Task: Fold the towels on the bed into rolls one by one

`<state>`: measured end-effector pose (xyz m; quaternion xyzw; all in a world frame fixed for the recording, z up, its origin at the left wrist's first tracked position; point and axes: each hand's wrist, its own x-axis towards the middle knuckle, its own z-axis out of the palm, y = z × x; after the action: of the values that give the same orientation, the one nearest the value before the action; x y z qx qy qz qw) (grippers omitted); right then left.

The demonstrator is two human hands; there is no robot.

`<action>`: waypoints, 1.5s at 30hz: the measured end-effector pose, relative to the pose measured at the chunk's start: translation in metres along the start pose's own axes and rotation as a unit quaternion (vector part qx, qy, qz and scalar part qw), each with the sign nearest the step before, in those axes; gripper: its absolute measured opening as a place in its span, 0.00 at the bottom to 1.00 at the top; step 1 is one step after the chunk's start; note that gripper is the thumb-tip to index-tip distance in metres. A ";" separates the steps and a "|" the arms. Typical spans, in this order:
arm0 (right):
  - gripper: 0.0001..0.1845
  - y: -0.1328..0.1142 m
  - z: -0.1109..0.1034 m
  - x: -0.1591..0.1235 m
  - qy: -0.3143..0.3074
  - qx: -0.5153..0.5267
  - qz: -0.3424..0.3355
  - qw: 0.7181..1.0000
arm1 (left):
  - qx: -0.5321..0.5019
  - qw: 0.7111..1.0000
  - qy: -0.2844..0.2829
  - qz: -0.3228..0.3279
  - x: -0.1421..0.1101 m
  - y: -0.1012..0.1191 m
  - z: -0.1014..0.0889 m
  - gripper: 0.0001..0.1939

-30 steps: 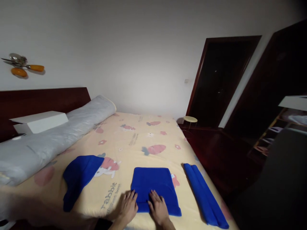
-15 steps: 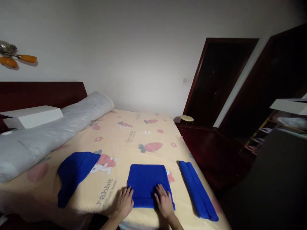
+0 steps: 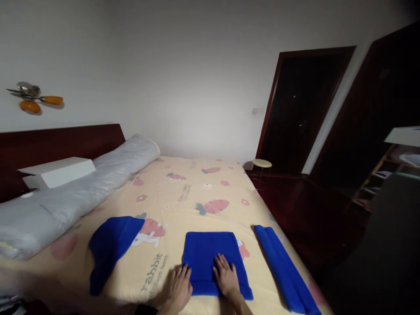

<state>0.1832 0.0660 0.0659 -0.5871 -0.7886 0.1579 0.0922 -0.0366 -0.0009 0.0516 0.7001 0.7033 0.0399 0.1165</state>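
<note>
A folded blue cloth [image 3: 210, 249], roughly square, lies flat on the bed with a folded band along its near edge. My left hand [image 3: 180, 284] rests at the cloth's left near edge, fingers flat and pointing away from me. On the cloth, right of its middle, my right hand [image 3: 226, 275] lies palm down with fingers slightly apart. Neither hand grips anything. To the left is a blue cap-shaped fabric piece [image 3: 113, 247]. On the right lies a long blue fabric piece [image 3: 284, 267], in two side-by-side rolls.
The bed's patterned sheet [image 3: 183, 210] spreads under everything. A long grey roll [image 3: 108, 166] lies by the headboard [image 3: 65, 142], near a white box [image 3: 65, 173]. Beyond the bed's right edge are a stool [image 3: 261, 163], a door [image 3: 298, 113] and a shelf [image 3: 374, 179].
The view has shifted, so the scene sits lower and further right. My right hand has slid left across the cloth, away from its right edge. My left hand stays at the left edge.
</note>
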 end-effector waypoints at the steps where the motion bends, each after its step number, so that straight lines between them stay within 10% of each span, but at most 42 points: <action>1: 0.28 0.015 -0.001 0.001 0.009 -0.017 0.023 1.000 | -0.001 1.000 0.000 0.000 0.000 0.001 -0.001 0.29; 9: 0.30 0.080 -0.003 -0.011 0.061 -0.074 0.102 0.990 | 0.000 1.000 -0.005 -0.002 -0.002 0.004 -0.003 0.29; 24: 0.17 0.015 -0.001 -0.071 0.067 0.084 -0.267 0.958 | 0.067 0.967 0.024 0.243 -0.015 0.044 0.001 0.24; 36: 0.14 0.087 0.004 -0.079 0.191 0.001 -0.152 0.970 | 0.079 0.986 -0.056 0.138 -0.009 0.026 0.015 0.36; 45: 0.16 0.060 -0.027 -0.073 0.096 -0.117 -0.055 0.987 | 0.128 0.982 -0.021 0.136 -0.015 0.045 -0.007 0.26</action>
<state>0.2674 0.0154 0.0725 -0.5617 -0.8204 0.0019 0.1068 0.0057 -0.0138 0.0701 0.7990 0.5983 -0.0499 0.0344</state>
